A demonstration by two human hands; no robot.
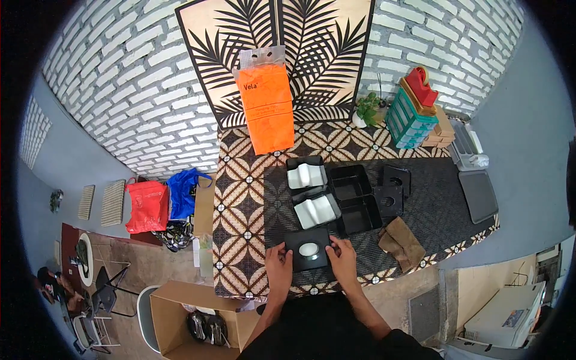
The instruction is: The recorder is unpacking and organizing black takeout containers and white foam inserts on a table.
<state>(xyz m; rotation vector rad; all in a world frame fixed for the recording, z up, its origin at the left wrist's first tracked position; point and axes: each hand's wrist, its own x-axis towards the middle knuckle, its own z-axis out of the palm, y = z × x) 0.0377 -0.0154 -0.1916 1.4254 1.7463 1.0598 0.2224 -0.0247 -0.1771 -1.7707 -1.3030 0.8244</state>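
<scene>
Between my two hands is a flat black square piece (293, 242) with a white oval thing (309, 249) at its middle. My left hand (278, 264) grips its left edge, thumb and fingers closed. My right hand (344, 257) pinches the opposite edge near the upper corner. Just beyond stand two black boxes holding white shaped pieces, one white piece (316, 212) nearer and another white piece (306, 176) farther. To their right are two open black boxes, the farther box (350, 182) and the nearer box (361, 215). Black cut-out inserts (390, 201) lie beside these.
A brown folded cloth (403, 245) rests at the front right edge of the patterned table (237, 264). An orange package (267, 114) stands against the screen. Green drawers (410, 120) and a dark tray (478, 196) are at right. An open cardboard box (171, 327) sits lower left.
</scene>
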